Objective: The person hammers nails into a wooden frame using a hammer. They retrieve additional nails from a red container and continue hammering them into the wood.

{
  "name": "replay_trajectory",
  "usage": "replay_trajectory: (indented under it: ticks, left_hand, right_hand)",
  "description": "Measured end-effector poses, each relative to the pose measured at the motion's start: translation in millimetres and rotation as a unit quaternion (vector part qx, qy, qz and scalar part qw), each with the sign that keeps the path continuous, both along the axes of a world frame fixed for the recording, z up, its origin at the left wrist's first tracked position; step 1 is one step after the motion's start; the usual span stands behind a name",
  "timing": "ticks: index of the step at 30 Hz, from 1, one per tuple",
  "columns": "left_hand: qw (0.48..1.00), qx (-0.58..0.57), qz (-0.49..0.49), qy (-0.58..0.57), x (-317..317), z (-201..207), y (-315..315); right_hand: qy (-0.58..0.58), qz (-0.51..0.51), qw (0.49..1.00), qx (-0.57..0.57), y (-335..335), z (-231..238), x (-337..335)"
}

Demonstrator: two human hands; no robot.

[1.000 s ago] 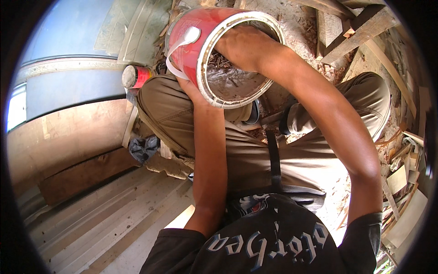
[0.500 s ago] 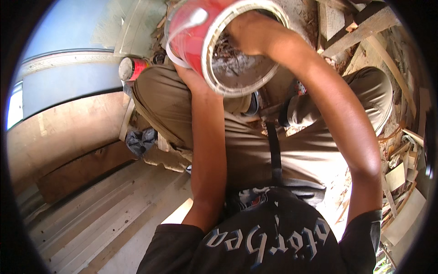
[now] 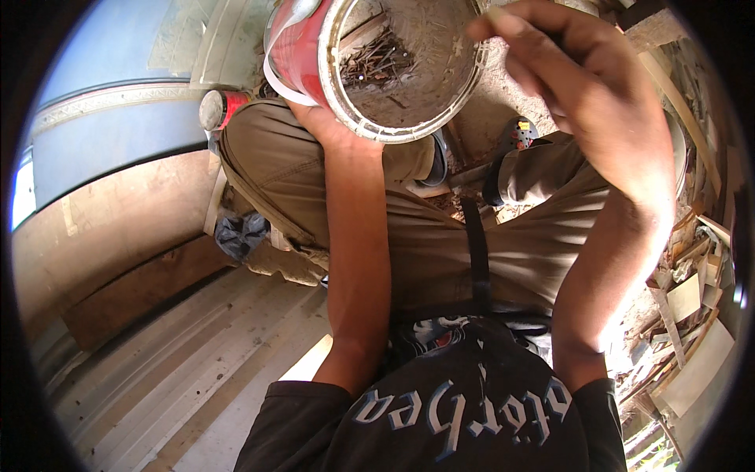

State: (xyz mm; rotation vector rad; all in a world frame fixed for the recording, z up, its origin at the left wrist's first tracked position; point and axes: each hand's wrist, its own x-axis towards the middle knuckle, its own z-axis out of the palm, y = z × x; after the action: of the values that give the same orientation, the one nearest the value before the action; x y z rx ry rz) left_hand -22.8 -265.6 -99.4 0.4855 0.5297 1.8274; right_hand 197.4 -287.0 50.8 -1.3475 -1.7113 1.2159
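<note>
Red bucket (image 3: 300,61), apparently in left hand (image 3: 336,130), just beside narrowly pinched right hand (image 3: 580,88).

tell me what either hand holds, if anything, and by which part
Left hand: round red bucket, held from below near its whitish rim. Right hand: too unclear to tell whether its pinched fingers hold anything.

Nail-like pieces (image 3: 381,63) lie in the bucket (image 3: 305,59), the left hand (image 3: 326,126) against its lower left side, the right hand (image 3: 574,82) at its right rim. A can (image 3: 216,110) sits left; wood scraps (image 3: 692,303) line the ground's (image 3: 499,102) right edge.
</note>
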Motion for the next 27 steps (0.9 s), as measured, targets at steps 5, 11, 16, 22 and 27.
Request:
replay_trajectory:
  ticks: [5, 11, 16, 22, 27]
  left_hand:
    - [1.000, 0.011, -0.018, -0.009, 7, -3, 3]
    - [0.999, 0.034, -0.031, -0.015, 6, 1, 5]
    - [0.997, 0.061, -0.048, -0.014, 10, 3, 3]
    - [0.999, 0.011, -0.029, -0.018, 6, -3, -1]
    - [0.999, -0.038, -0.007, -0.016, 3, -10, -3]
  right_hand:
    - [0.027, -0.052, 0.998, 0.010, 19, -10, 32]
    - [-0.020, -0.066, 0.998, 0.004, 27, -32, 74]
    - [-0.027, 0.027, 0.999, -0.038, 23, -34, 76]
    - [-0.086, 0.096, 0.978, 0.163, 20, -59, 27]
    - [-0.139, 0.116, 0.957, 0.226, 39, -89, -32]
